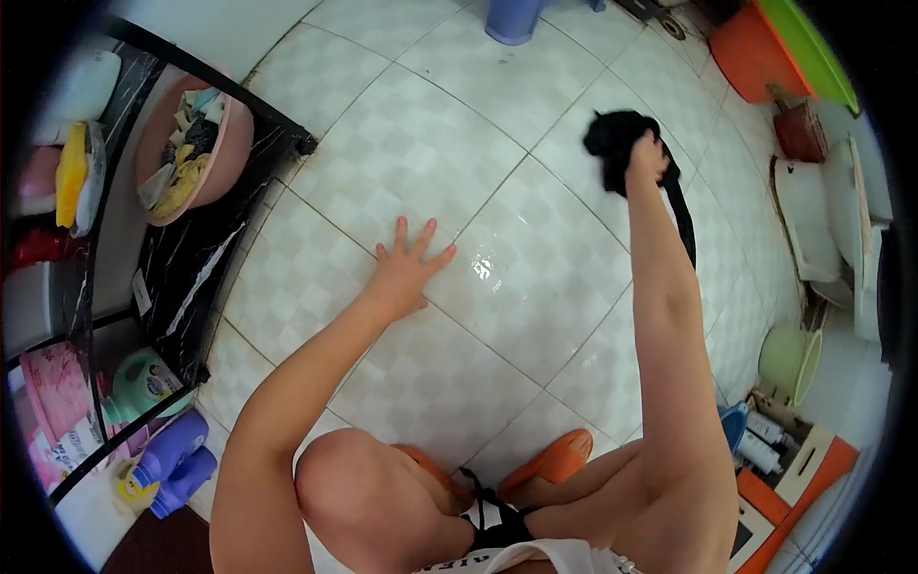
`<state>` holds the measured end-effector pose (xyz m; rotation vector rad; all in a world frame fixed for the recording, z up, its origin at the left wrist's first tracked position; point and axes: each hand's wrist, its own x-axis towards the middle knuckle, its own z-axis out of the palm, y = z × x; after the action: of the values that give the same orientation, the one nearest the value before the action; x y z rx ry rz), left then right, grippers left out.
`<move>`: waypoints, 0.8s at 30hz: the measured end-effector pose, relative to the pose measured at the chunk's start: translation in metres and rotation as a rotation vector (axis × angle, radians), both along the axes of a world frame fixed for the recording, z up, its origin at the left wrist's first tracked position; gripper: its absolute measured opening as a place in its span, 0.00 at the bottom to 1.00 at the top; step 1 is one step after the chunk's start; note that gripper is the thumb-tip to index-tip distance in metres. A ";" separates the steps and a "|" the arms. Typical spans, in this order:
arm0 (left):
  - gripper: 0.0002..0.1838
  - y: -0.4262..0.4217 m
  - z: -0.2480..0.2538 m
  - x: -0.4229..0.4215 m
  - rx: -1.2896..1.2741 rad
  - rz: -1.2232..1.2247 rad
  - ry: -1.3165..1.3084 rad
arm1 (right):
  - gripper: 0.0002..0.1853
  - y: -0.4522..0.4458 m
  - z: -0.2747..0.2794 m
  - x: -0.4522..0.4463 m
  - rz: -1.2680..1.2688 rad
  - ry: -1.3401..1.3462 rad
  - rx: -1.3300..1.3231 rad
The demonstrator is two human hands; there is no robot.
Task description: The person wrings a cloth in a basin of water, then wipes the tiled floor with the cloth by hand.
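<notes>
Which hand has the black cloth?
The right hand, gripping the black cloth; the left hand has no cloth, its fingers spread wide.

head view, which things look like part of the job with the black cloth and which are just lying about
Likely part of the job:
black cloth, in the right hand
tiled floor beneath it

Apparently just lying about:
pink basin on the black shelf
purple bottles
pale green bucket
orange tub
</notes>
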<state>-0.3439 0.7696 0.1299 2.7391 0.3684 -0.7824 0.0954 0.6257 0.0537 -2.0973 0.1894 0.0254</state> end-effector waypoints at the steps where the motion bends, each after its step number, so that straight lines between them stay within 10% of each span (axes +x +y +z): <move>1: 0.53 0.000 0.000 0.000 -0.003 -0.001 -0.001 | 0.33 0.029 -0.001 0.001 0.068 0.016 0.070; 6: 0.53 0.000 -0.004 -0.002 -0.015 0.009 -0.033 | 0.36 0.153 -0.001 -0.002 0.341 0.194 0.241; 14: 0.53 -0.001 -0.012 -0.004 0.009 0.001 -0.052 | 0.39 0.247 0.011 -0.137 0.938 -0.210 -0.532; 24: 0.56 -0.003 -0.018 -0.001 0.019 0.017 -0.022 | 0.34 0.149 0.029 -0.277 1.639 -0.626 -0.416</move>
<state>-0.3448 0.7670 0.1119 2.7567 0.3960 -0.7473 -0.1815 0.7745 0.0830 -1.9519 -1.9991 0.3121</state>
